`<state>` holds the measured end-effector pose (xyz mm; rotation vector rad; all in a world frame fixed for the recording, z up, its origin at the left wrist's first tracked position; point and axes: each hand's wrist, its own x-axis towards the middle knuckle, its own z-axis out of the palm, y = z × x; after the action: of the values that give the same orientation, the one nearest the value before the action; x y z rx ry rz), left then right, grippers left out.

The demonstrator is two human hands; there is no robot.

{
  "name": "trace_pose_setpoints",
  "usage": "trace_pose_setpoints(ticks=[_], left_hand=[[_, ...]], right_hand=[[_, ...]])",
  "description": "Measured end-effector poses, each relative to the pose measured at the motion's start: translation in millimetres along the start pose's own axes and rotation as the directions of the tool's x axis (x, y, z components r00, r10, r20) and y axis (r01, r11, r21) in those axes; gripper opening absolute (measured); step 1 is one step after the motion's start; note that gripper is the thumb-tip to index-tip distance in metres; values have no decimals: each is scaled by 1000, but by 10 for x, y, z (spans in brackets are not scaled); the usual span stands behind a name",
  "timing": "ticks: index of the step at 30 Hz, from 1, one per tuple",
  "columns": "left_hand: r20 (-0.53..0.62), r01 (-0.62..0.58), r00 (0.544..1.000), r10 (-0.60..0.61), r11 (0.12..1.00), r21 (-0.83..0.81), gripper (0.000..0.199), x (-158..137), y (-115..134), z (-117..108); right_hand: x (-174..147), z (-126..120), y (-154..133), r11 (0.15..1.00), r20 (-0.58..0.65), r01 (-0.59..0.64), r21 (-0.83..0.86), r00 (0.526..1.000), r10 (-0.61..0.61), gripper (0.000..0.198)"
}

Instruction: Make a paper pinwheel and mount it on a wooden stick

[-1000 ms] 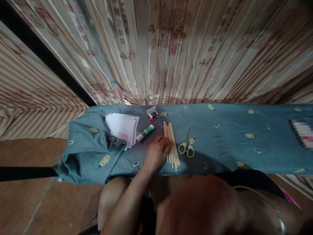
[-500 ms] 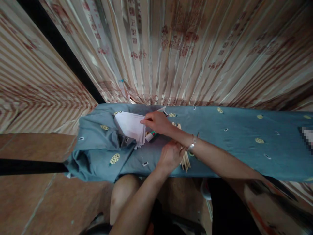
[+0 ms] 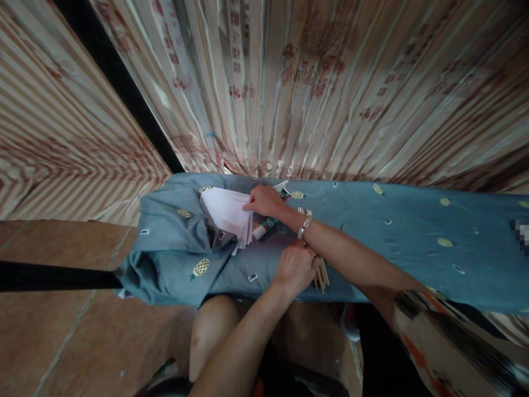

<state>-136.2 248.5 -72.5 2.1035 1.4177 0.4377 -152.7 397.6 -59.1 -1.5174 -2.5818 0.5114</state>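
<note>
My right hand reaches across to the left, over my left wrist area, a bracelet on its arm. Its thumb and finger pinch the right edge of a fanned stack of white paper. Below it, my left hand is curled closed above a bundle of thin wooden sticks. What its fingers hold is hidden under the right forearm. A white and green tube, like a glue stick, lies between the paper and the hands.
A blue pineapple-print cloth covers the long narrow table, bunched up at its left end. Behind hangs a pleated striped curtain. A black pole stands at the back left. My knee is near the front edge.
The view has shifted slightly, so the table sits a little further right. My right forearm has turned a little, and more of the tube shows. Both hands keep nearly the same places.
</note>
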Motion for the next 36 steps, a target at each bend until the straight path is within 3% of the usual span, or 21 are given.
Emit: trace_pose_setpoints(ticks=[11, 16, 21, 26, 36], left_hand=[[-7, -23, 1000, 23, 1000, -8, 21, -6, 4, 20], [4, -25, 1000, 25, 1000, -5, 20, 12, 0, 51], [21, -21, 1000, 21, 1000, 1, 19, 27, 8, 56], [29, -25, 999, 25, 1000, 0, 18, 26, 30, 39], [40, -12, 999, 12, 1000, 14, 18, 35, 35, 39]], right_hand=[[39, -69, 103, 961, 99, -17, 275, 995, -11, 24], [35, -60, 97, 950, 61, -24, 311, 998, 5, 20], [7, -70, 36, 939, 107, -64, 337, 994, 29, 16], [-26, -138, 79, 961, 113, -44, 273, 994, 13, 16], [-131, -136, 67, 998, 10, 52, -33, 999, -51, 23]])
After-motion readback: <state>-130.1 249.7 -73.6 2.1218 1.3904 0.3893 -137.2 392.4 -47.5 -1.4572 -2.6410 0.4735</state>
